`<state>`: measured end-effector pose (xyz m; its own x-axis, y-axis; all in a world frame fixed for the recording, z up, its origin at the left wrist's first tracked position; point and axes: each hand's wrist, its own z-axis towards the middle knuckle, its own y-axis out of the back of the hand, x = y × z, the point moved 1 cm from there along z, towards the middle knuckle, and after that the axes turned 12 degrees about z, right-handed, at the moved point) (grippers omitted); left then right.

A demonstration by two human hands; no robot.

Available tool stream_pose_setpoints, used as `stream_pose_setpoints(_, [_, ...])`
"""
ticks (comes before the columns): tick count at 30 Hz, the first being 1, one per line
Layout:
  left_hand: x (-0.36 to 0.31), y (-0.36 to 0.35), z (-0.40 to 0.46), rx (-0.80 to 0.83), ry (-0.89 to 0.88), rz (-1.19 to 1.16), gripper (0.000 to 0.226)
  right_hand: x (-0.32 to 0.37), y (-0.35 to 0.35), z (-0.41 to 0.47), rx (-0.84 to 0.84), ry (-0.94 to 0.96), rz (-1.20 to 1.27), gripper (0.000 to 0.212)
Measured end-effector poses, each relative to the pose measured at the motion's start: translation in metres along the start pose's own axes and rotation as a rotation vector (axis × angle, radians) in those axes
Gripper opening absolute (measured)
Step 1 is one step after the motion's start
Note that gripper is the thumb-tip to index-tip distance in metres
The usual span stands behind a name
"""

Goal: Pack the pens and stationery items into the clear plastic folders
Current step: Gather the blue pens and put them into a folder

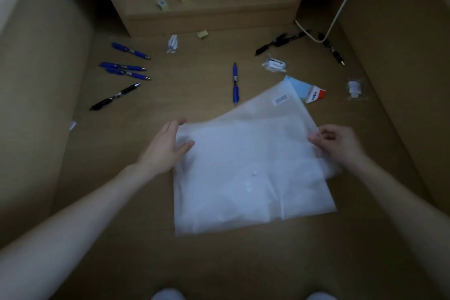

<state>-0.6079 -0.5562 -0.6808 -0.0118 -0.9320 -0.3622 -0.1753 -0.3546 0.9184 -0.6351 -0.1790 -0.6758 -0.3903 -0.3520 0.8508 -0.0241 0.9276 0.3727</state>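
— Where do the clear plastic folders (250, 173) lie, and how much room is around them?

— Flat on the wooden table (194, 263), in the middle, overlapping in a stack. Bare wood runs in front of them and to their left; tall side panels close the table in on both sides.

— And the hands?

— The left hand (165, 147) rests on the stack's left edge, fingers (176, 126) straight and slightly apart. The right hand (337, 143) pinches the right edge, fingers curled on the plastic.

— What sits nearby?

— A blue pen (235, 84) just beyond the top folder. Three more blue pens (126, 66) and a black pen (114, 97) lie to the left. Black pens (282, 41) and small wrapped packets (274, 64) lie far right, beside a white cable (341, 10). A blue card (298, 86) pokes from under the folder's corner.

— Any writing?

— A barcode sticker (280, 99) on the top folder; too blurred to read.
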Motion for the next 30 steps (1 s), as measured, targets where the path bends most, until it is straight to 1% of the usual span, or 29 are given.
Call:
stream_pose_setpoints(1, [-0.004, 0.002, 0.004, 0.006, -0.014, -0.015, 0.059, 0.003, -0.001, 0.001, 0.027, 0.011, 0.01, 0.005])
stream_pose_setpoints(4, [-0.012, 0.009, 0.017, 0.042, -0.046, -0.063, 0.068, 0.016, -0.007, 0.004, 0.111, 0.061, 0.046, 0.015])
stream_pose_setpoints(7, [-0.011, 0.007, 0.026, 0.104, -0.005, -0.167, 0.071, 0.036, -0.017, 0.007, 0.211, 0.122, 0.041, 0.018])
stream_pose_setpoints(9, [-0.012, 0.005, 0.029, 0.14, 0.043, -0.288, 0.069, 0.05, -0.022, 0.011, 0.264, 0.166, 0.037, 0.01])
stream_pose_setpoints(10, [-0.013, 0.003, 0.029, 0.148, 0.078, -0.385, 0.066, 0.058, -0.024, 0.013, 0.291, 0.189, 0.037, 0.007])
stream_pose_setpoints(12, [-0.016, 0.0, 0.029, 0.153, 0.146, -0.584, 0.057, 0.075, -0.027, 0.018, 0.348, 0.24, 0.025, 0.008])
stream_pose_setpoints(13, [-0.017, -0.001, 0.029, 0.16, 0.159, -0.634, 0.054, 0.083, -0.028, 0.021, 0.368, 0.271, 0.004, 0.008])
stream_pose_setpoints(15, [-0.016, -0.005, 0.028, 0.14, 0.153, -0.63, 0.058, 0.098, -0.032, 0.027, 0.395, 0.328, -0.076, 0.009])
stream_pose_setpoints(18, [-0.009, -0.005, 0.028, -0.026, 0.136, -0.428, 0.072, 0.117, -0.04, 0.035, 0.432, 0.364, -0.178, 0.014])
stream_pose_setpoints(19, [-0.008, -0.002, 0.028, -0.065, 0.139, -0.4, 0.077, 0.122, -0.043, 0.036, 0.45, 0.371, -0.204, 0.014])
stream_pose_setpoints(21, [-0.004, 0.004, 0.028, -0.06, 0.158, -0.406, 0.088, 0.133, -0.049, 0.037, 0.494, 0.389, -0.251, 0.015])
stream_pose_setpoints(23, [0.0, 0.006, 0.029, -0.003, 0.193, -0.448, 0.091, 0.145, -0.052, 0.036, 0.527, 0.418, -0.296, 0.016])
stream_pose_setpoints(25, [0.004, 0.007, 0.027, 0.022, 0.217, -0.452, 0.087, 0.156, -0.052, 0.033, 0.548, 0.435, -0.318, 0.012])
stream_pose_setpoints(27, [0.006, 0.008, 0.024, 0.003, 0.241, -0.456, 0.079, 0.166, -0.051, 0.03, 0.541, 0.461, -0.315, 0.007])
stream_pose_setpoints(28, [0.007, 0.008, 0.024, -0.017, 0.243, -0.478, 0.071, 0.171, -0.051, 0.029, 0.535, 0.479, -0.313, 0.007])
stream_pose_setpoints(30, [0.005, 0.009, 0.024, -0.06, 0.209, -0.558, 0.046, 0.179, -0.051, 0.028, 0.529, 0.5, -0.328, 0.006])
